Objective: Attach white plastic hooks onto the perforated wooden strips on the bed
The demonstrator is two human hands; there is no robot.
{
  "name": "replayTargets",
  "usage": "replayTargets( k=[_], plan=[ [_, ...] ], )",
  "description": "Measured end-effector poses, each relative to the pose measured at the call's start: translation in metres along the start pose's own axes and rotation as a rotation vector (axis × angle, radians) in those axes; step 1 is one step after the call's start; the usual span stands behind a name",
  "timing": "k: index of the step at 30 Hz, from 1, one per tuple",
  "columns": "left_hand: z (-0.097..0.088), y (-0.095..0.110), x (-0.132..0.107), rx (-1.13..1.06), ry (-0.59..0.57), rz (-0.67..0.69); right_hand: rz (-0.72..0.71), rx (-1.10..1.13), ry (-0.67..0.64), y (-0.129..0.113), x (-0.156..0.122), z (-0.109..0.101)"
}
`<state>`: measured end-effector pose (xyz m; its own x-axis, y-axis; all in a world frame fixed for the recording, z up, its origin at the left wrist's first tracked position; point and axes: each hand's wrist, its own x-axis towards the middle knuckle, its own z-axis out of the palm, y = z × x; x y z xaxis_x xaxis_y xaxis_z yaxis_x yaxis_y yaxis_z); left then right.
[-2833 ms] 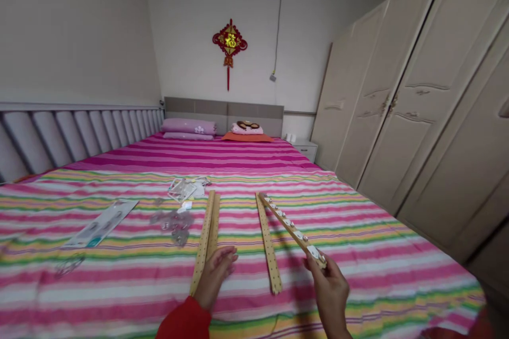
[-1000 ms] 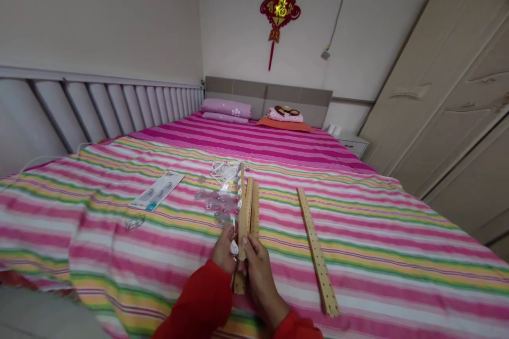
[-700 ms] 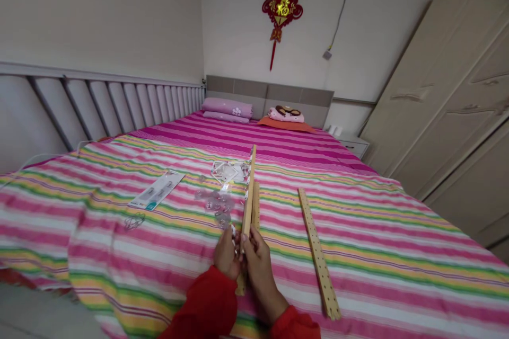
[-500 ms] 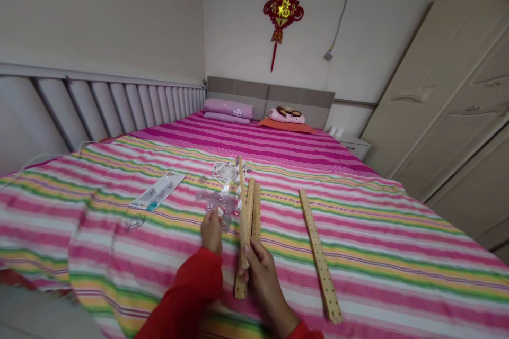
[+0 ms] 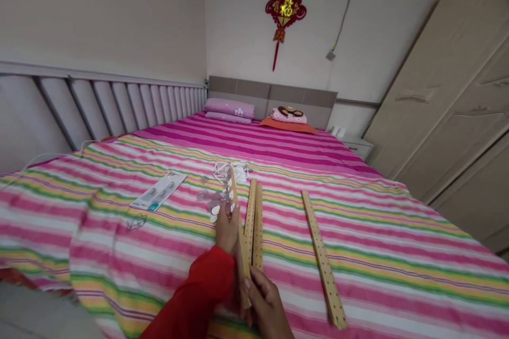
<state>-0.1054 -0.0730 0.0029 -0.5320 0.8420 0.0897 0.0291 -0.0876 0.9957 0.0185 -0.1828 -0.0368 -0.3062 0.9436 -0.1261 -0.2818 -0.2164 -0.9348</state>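
Observation:
My right hand [image 5: 267, 296] is closed around the near end of a wooden strip [image 5: 234, 185], which is raised at a slant. Small white pieces sit in a row along this strip's left face. Farther up, my left hand [image 5: 228, 230] has its fingers closed on the strip near the lowest white piece; whatever lies under the fingertips is hidden. Just right of the held strip, two more strips with rows of holes [image 5: 257, 222] lie side by side. Small clear plastic pieces [image 5: 204, 196] and white oval pieces [image 5: 215, 213] lie on the striped sheet beyond my left hand.
Another perforated strip [image 5: 323, 259] lies apart on the right. To the left are a printed card [image 5: 159, 190] and a tangle of thin wire-like loops [image 5: 136, 222]. White sheet scraps [image 5: 238, 171] lie behind the held strip. Pillows [image 5: 229, 108] rest by the headboard [image 5: 246, 88].
My left hand has moved right and up from beside the strip onto it. The held strip has come nearer and its far end has shifted left. White oval pieces now show on the sheet.

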Motion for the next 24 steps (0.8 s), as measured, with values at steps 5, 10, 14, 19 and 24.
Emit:
replayTargets(
  k=[5,10,14,19,24],
  plan=[
    [-0.001,-0.007,0.015,0.143,-0.04,0.062,0.018,-0.026,-0.039,-0.01,-0.009,-0.01],
    [-0.001,-0.01,0.028,0.227,-0.037,0.182,0.048,0.026,-0.041,-0.02,-0.015,-0.013],
    [-0.004,-0.01,0.041,0.284,-0.033,0.246,0.081,0.08,0.002,-0.016,-0.018,-0.019],
    [-0.009,-0.006,0.062,0.334,-0.048,0.202,0.018,0.086,0.087,-0.002,-0.022,-0.031],
    [0.001,-0.003,0.079,0.314,-0.016,0.147,-0.028,0.033,0.12,0.004,-0.03,-0.031]
  ],
)
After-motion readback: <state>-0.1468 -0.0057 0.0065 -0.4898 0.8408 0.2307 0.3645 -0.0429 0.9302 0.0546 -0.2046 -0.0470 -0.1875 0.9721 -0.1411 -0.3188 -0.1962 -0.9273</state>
